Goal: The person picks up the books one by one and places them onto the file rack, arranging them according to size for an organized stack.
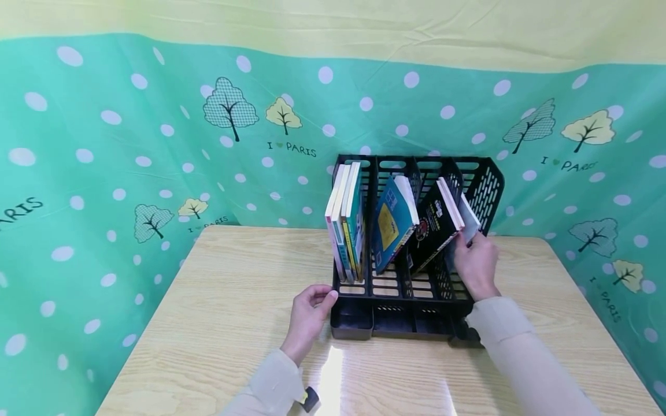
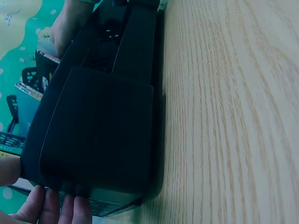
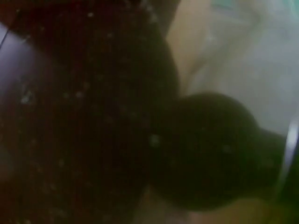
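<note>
A black desktop book rack stands on the table, with upright dividers and a low tray along its front. My left hand grips its front left corner. In the left wrist view the thumb lies on one side of that corner and the fingers on the other. At the rightmost compartment, my right hand pinches the lower edge of a thin pale-edged book, which leans left. Much of its cover is hidden behind the hand and a divider. The right wrist view is dark and blurred.
Several thin books stand in the left compartment. A blue book and a black book lean in the middle compartments. Behind the wooden table hangs a green dotted cloth.
</note>
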{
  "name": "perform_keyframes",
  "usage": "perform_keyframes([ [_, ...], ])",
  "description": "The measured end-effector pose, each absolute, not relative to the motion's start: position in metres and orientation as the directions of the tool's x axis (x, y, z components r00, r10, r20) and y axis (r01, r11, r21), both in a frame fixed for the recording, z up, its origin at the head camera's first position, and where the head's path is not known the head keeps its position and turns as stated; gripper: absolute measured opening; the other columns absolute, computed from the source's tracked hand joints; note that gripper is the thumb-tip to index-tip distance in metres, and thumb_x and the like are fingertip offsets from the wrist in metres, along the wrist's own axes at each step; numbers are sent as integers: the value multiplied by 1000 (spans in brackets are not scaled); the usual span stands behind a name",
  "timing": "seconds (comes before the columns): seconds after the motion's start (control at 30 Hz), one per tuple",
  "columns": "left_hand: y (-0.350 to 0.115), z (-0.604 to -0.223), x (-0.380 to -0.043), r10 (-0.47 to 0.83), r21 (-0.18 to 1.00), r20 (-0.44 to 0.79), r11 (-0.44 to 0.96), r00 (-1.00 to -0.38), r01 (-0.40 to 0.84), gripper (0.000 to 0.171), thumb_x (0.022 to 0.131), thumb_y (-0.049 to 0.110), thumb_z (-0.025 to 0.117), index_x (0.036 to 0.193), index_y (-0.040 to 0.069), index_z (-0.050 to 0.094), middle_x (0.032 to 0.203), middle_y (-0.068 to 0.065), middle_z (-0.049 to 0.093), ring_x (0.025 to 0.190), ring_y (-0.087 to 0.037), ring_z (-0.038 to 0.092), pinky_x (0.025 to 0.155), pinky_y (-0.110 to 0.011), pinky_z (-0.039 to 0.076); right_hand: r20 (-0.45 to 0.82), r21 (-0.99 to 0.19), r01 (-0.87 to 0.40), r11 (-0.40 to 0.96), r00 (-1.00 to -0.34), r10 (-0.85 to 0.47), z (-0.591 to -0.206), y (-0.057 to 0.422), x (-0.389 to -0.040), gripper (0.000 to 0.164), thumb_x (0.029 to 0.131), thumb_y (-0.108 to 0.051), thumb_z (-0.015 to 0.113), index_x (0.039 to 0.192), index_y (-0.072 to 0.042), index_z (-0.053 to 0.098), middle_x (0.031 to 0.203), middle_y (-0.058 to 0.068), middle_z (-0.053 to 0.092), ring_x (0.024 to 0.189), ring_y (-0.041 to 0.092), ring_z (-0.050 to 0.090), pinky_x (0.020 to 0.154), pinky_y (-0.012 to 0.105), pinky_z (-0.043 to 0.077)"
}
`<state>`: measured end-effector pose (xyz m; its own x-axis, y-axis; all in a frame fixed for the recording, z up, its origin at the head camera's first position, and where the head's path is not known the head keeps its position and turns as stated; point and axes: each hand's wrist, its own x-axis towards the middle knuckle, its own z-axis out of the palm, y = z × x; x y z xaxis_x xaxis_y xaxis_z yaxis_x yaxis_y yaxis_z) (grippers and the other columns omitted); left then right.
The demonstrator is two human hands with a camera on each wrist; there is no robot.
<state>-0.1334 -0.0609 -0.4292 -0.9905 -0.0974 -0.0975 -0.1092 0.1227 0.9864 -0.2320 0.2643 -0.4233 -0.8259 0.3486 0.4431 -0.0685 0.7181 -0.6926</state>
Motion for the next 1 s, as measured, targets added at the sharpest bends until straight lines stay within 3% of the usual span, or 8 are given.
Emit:
perform_keyframes([
  [0.33, -61, -430, -134, -104, 987, -101, 117, -989, -113, 24, 90, 9, 65, 106, -8, 63, 100, -15, 66, 95, -28, 61, 76, -25, 51, 399, -719, -67, 692, -855, 331, -428, 261, -231, 35, 99, -14, 48, 128, 4, 55, 98, 26, 66, 48, 21, 50, 35, 22, 37],
  [0.43, -61, -431, -134, -101, 988, -100, 109, -990, -111, 24, 90, 9, 65, 107, -8, 63, 101, -15, 66, 95, -28, 61, 77, -26, 51, 392, -718, -59, 694, -857, 333, -428, 261, -231, 36, 99, -17, 47, 128, 3, 55, 89, 23, 66, 46, 21, 49, 34, 23, 36],
  [0.57, -64, -454, -143, -94, 987, -104, 116, -990, -115, 26, 90, 14, 67, 108, -5, 64, 102, -11, 66, 95, -24, 61, 77, -27, 51, 388, -713, -55, 699, -862, 327, -428, 261, -228, 37, 99, -19, 46, 128, 2, 57, 76, 18, 61, 44, 20, 48, 33, 23, 35],
  [0.67, -65, -471, -150, -96, 985, -114, 118, -989, -125, 27, 90, 18, 68, 108, -1, 65, 103, -8, 67, 95, -22, 61, 77, -27, 51, 375, -716, -64, 695, -875, 305, -427, 262, -223, 38, 99, -19, 47, 130, 1, 54, 85, 19, 64, 44, 19, 48, 34, 23, 36],
  [0.83, -64, -472, -150, -95, 987, -103, 111, -990, -113, 29, 89, 21, 69, 108, -1, 65, 103, -8, 67, 96, -22, 61, 77, -28, 52, 345, -718, -52, 694, -892, 290, -425, 264, -215, 36, 97, -20, 50, 128, -2, 58, 105, 20, 66, 62, 23, 58, 43, 22, 43],
  [1.0, -65, -471, -149, -104, 988, -92, 116, -990, -104, 30, 89, 23, 69, 108, 0, 66, 102, -8, 67, 95, -21, 61, 78, -29, 53, 356, -693, -52, 719, -892, 279, -421, 266, -207, 29, 95, -20, 55, 117, -3, 65, 105, 17, 68, 83, 27, 65, 59, 19, 47],
])
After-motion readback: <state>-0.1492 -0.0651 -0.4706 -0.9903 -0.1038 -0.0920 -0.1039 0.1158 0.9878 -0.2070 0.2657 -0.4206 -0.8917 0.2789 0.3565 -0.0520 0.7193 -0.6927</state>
